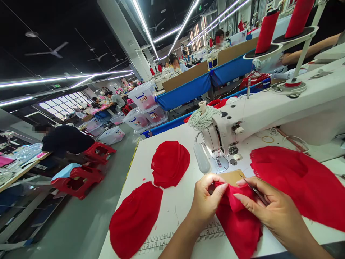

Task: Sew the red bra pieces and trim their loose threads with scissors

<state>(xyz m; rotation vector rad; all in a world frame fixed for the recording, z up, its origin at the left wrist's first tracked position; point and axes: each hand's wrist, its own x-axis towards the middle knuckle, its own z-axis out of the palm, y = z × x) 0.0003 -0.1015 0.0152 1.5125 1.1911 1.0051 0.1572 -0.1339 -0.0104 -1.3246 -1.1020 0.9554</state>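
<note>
My left hand (206, 199) pinches the upper edge of a red fabric piece (238, 230) between thumb and fingers. On the same edge my right hand (269, 207) is closed, and a slim pointed metal tool (256, 190) is tucked in its fingers; I cannot tell if it is tweezers or snips. The cloth hangs folded from both hands over the table front. Just beyond it are a tan card-like piece (233, 177) and the sewing machine's needle plate (221, 164). The white sewing machine (285, 97) stands behind, its lamp lit.
Two stacks of red cut fabric, one rounded (171, 163) and one longer (136, 219), lie left on the white table (172, 205). More red cloth (293, 180) lies right. Red thread cones (266, 32) stand above the machine. Plastic bins (142, 95) and red stools (78, 180) stand beyond; people sit farther off.
</note>
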